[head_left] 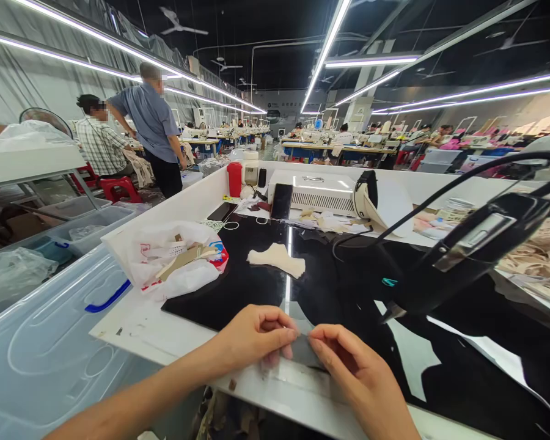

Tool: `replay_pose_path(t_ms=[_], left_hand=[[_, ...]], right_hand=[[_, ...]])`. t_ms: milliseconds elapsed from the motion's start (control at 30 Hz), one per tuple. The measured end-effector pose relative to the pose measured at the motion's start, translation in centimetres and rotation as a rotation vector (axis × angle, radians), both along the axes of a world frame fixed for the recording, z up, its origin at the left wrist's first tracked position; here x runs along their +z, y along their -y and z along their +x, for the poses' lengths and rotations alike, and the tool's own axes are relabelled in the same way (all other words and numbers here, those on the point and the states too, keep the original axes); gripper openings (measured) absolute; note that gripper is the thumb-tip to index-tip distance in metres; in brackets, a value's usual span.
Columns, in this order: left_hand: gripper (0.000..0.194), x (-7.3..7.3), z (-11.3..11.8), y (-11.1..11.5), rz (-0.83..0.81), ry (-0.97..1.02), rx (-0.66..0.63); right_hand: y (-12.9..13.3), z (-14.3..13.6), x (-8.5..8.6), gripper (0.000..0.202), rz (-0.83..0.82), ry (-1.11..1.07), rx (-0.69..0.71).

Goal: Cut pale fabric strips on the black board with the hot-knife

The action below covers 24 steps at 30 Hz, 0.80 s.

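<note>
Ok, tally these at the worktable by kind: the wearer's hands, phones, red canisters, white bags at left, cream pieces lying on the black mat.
Hands: 2 (left hand, right hand)
Phones: 2, by their look (propped phone, flat phone)
Red canister: 1
White bag: 1
Cream piece: 1
Total: 7

The fingers of the left hand (256, 335) and right hand (360, 360) hide parts of a translucent sheet (302, 354) at lower centre; whether either pinches it is unclear. The left forearm (165, 391) leaves the bottom edge. A black device (481, 238) and beige pile (538, 256) are cut off at right. Wall lettering (307, 105), upper centre, is too small to read.
</note>
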<state>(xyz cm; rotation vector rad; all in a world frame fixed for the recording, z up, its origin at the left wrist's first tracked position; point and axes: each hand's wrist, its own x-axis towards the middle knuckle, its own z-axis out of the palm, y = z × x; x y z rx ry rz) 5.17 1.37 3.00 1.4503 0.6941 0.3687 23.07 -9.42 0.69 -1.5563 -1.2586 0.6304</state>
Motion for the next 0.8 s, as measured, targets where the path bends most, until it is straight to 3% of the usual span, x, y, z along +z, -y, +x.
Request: replay_pose_path(t_ms=[133,300,400,567,800], left_hand=[[0.026,-0.2,0.6,-1.2,0.146,-0.089,0.043],[0.015,0.6,1.1,-2.1,0.6,-0.268,0.119],[0.014,0.4,1.3,-2.4,0.759,-0.37,0.138],[0.009,-0.7,1.4,-2.6,0.885,-0.486,0.115],[0.015,-1.0,1.3,-2.4,0.97,-0.526,0.072]], right_hand=[[-1.4,1.4,-0.4,0.024,0.076,0.217,0.005],[-2.8,2.1,-0.7,0.025,0.083,0.474,0.045],[-3.1,1.9,-1.0,0.027,0.075,0.633,-0.006],[-3.6,1.6,-1.4,0.035,0.135,0.835,-0.019],[-4.0,1.5,-1.7,0.04,0.155,0.888,0.004]])
